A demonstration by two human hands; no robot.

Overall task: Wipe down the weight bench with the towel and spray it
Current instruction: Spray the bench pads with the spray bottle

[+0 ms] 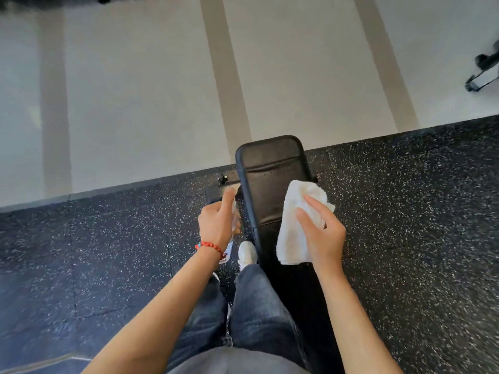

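The black padded weight bench (270, 168) runs away from me in the middle of the view, its far end near the pale wall. My right hand (322, 233) holds a folded white towel (297, 228) flat over the bench's right side. My left hand (217, 220) is just left of the bench, closed around a clear spray bottle (229, 248) that is mostly hidden behind the hand. Its index finger points forward along the top. A red bead bracelet sits on that wrist.
Dark speckled rubber flooring (405, 225) surrounds the bench. A pale wall with vertical stripes (135, 103) rises behind it. My legs in dark jeans and a white shoe (247, 255) stand left of the bench. Black wheeled equipment (483, 74) shows at the upper right.
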